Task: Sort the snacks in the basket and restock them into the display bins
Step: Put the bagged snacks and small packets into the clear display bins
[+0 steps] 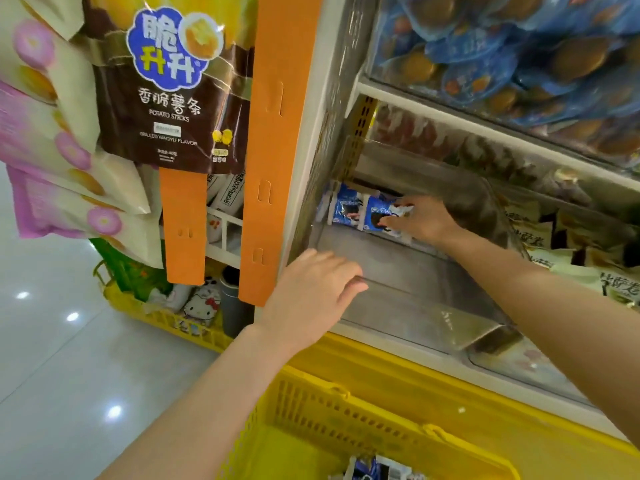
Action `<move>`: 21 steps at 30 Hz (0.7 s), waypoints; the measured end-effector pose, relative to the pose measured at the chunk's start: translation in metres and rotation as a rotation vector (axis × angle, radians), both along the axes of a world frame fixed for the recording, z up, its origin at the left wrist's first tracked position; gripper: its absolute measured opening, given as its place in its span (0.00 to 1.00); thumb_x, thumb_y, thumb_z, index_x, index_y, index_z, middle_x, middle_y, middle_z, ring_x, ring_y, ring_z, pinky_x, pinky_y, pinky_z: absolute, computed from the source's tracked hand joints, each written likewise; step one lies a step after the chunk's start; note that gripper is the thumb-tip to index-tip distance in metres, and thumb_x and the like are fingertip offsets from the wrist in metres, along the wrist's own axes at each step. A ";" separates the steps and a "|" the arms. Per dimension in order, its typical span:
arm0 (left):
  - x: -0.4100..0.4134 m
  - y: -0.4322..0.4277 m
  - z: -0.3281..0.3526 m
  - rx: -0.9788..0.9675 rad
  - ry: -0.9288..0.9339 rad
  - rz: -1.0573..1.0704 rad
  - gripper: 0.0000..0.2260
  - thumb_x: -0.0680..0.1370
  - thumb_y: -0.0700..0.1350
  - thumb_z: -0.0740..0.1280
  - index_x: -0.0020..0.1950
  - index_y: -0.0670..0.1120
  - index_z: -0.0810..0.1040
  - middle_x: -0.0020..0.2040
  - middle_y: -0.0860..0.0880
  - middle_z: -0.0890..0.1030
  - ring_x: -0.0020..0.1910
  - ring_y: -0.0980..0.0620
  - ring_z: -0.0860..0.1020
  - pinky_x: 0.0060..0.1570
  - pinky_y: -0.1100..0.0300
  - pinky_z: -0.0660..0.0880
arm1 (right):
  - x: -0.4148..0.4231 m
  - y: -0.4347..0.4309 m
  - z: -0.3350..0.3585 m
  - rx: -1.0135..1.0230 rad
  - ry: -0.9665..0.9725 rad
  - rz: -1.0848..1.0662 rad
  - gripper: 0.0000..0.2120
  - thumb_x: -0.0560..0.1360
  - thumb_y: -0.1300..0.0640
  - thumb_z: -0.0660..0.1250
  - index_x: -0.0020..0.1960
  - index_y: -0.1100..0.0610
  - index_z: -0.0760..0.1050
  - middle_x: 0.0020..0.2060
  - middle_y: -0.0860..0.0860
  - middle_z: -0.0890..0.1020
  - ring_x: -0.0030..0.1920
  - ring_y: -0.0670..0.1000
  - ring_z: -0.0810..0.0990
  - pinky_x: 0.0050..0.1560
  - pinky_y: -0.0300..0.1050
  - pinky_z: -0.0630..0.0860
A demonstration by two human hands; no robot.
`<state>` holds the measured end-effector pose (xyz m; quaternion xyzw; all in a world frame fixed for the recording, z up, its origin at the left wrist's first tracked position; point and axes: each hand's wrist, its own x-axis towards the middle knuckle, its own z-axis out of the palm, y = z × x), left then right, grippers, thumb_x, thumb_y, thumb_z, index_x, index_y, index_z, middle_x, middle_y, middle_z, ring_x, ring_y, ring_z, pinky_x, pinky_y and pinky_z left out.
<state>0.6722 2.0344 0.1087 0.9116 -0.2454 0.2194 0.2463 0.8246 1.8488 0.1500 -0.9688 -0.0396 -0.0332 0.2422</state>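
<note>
Right hand (420, 220) reaches to the rear of the clear display bin (398, 268), thumb and fingers pinching a blue snack packet (375, 211) standing beside a second blue packet (346, 209). Left hand (311, 292) rests on the bin's front rim, fingers relaxed, holding nothing. Yellow basket (346, 410) sits below.

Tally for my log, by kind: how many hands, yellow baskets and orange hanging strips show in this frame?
Hands: 2 (left, right gripping a blue packet)
Yellow baskets: 2 (near, far left)
Orange hanging strips: 2 (long, short)
Total: 6
</note>
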 end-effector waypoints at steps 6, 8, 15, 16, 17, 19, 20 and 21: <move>-0.002 -0.004 -0.001 -0.026 -0.032 0.021 0.11 0.78 0.48 0.60 0.46 0.46 0.80 0.41 0.51 0.81 0.40 0.53 0.77 0.45 0.60 0.67 | 0.031 0.030 -0.035 -0.160 0.018 0.237 0.25 0.73 0.52 0.71 0.65 0.63 0.71 0.63 0.58 0.75 0.62 0.56 0.74 0.58 0.44 0.69; -0.002 -0.004 -0.001 -0.038 -0.018 0.021 0.11 0.78 0.48 0.59 0.47 0.46 0.79 0.41 0.51 0.81 0.41 0.53 0.77 0.46 0.61 0.65 | 0.039 0.034 -0.038 -0.152 -0.021 0.241 0.25 0.72 0.53 0.71 0.65 0.62 0.71 0.62 0.58 0.76 0.62 0.56 0.74 0.58 0.43 0.69; -0.002 -0.006 -0.002 -0.050 -0.009 0.019 0.11 0.78 0.47 0.59 0.48 0.46 0.79 0.42 0.52 0.81 0.42 0.54 0.77 0.47 0.61 0.66 | 0.040 0.032 -0.043 -0.109 -0.149 0.246 0.21 0.70 0.55 0.73 0.60 0.59 0.75 0.58 0.55 0.78 0.58 0.54 0.77 0.59 0.50 0.74; -0.002 -0.006 -0.003 -0.049 -0.009 0.021 0.10 0.78 0.47 0.59 0.48 0.47 0.79 0.42 0.52 0.81 0.42 0.54 0.76 0.48 0.60 0.66 | 0.039 0.032 -0.043 -0.117 -0.147 0.256 0.20 0.70 0.55 0.73 0.60 0.58 0.74 0.58 0.55 0.78 0.58 0.54 0.77 0.59 0.51 0.74; -0.002 -0.006 -0.003 -0.048 -0.008 0.023 0.10 0.78 0.47 0.59 0.48 0.47 0.79 0.42 0.52 0.81 0.42 0.54 0.76 0.48 0.60 0.66 | 0.038 0.032 -0.041 -0.136 -0.146 0.267 0.20 0.71 0.55 0.73 0.61 0.58 0.74 0.58 0.55 0.77 0.58 0.54 0.76 0.59 0.51 0.74; -0.002 -0.007 -0.005 -0.047 -0.004 0.027 0.09 0.78 0.47 0.59 0.49 0.47 0.79 0.42 0.52 0.81 0.43 0.54 0.76 0.49 0.60 0.67 | 0.036 0.033 -0.037 -0.208 -0.146 0.293 0.21 0.72 0.54 0.71 0.62 0.58 0.73 0.59 0.56 0.77 0.57 0.55 0.76 0.58 0.50 0.74; -0.003 -0.007 -0.005 -0.046 -0.001 0.031 0.09 0.78 0.47 0.59 0.49 0.47 0.79 0.42 0.53 0.81 0.43 0.54 0.76 0.48 0.59 0.68 | 0.035 0.034 -0.034 -0.263 -0.152 0.307 0.22 0.72 0.53 0.71 0.63 0.58 0.72 0.59 0.56 0.76 0.57 0.55 0.76 0.58 0.50 0.73; -0.003 -0.008 -0.005 -0.043 0.000 0.037 0.09 0.78 0.47 0.59 0.49 0.47 0.79 0.42 0.53 0.81 0.43 0.54 0.76 0.48 0.59 0.68 | 0.034 0.035 -0.031 -0.319 -0.157 0.319 0.23 0.72 0.53 0.71 0.64 0.58 0.72 0.60 0.57 0.76 0.57 0.56 0.75 0.58 0.50 0.72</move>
